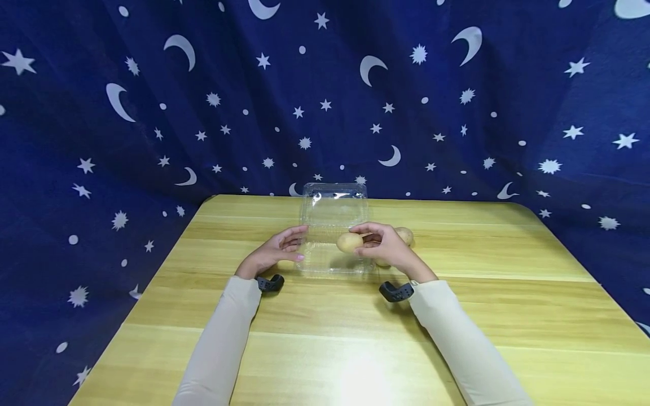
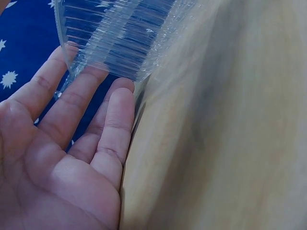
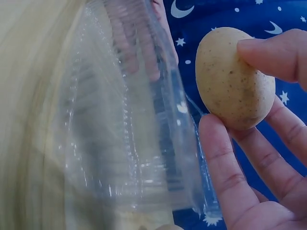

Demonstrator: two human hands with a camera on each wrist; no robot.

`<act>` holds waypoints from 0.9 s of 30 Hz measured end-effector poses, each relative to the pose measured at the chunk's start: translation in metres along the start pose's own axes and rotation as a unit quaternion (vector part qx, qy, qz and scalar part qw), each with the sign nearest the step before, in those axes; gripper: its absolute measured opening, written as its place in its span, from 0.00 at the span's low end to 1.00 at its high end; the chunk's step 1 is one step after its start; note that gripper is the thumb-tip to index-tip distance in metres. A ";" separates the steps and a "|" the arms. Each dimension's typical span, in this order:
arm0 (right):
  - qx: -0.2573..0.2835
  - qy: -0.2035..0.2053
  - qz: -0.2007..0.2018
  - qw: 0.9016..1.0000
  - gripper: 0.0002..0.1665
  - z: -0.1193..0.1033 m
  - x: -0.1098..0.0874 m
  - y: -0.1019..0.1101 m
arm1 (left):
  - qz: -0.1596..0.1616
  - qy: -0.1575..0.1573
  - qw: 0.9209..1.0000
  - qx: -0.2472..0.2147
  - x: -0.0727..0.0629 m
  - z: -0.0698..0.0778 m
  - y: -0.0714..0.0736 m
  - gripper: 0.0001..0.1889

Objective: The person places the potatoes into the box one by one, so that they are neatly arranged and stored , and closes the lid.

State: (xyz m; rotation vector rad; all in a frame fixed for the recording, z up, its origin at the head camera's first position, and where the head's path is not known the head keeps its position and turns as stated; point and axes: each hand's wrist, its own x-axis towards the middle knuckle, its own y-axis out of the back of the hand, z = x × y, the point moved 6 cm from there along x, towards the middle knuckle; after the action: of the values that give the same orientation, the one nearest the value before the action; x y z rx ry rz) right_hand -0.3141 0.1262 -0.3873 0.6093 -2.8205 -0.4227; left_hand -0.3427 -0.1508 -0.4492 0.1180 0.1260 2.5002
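Observation:
A clear plastic clamshell container (image 1: 325, 260) lies on the table with its lid (image 1: 334, 204) raised at the back. My right hand (image 1: 383, 246) pinches a small pale potato (image 1: 348, 242) between thumb and fingertips, over the container's right half. Brown specks dot the potato (image 3: 230, 72) in the right wrist view. At the container's left side is my left hand (image 1: 274, 251), its fingers relaxed. Their tips meet the ribbed plastic wall (image 2: 115, 38) in the left wrist view, and the palm (image 2: 57, 191) faces the camera.
Another potato (image 1: 404, 235) sits on the table just beyond my right hand, and one more (image 1: 382, 263) shows partly beneath that hand. A dark blue curtain (image 1: 335, 141) with moons and stars hangs behind the wooden table (image 1: 315, 349). Both wrists carry black devices (image 1: 396, 292).

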 end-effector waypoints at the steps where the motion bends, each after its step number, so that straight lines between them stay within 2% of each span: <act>1: 0.001 0.000 -0.002 1.000 0.31 0.000 0.001 -0.001 | 0.000 -0.001 1.000 -0.001 0.000 0.000 0.000 0.46; 17: -0.005 -0.007 -0.026 1.000 0.30 -0.004 0.013 -0.022 | 0.001 -0.001 1.000 -0.005 0.000 0.001 -0.001 0.46; 27: 0.016 -0.020 -0.044 0.999 0.31 -0.002 0.019 -0.034 | 0.002 0.001 1.000 -0.009 -0.001 0.003 -0.001 0.47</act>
State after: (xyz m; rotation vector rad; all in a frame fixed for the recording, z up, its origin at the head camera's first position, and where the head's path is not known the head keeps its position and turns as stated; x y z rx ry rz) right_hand -0.3180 0.0878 -0.3934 0.7408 -2.8506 -0.4116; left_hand -0.3412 -0.1500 -0.4469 0.1089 0.1030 2.5045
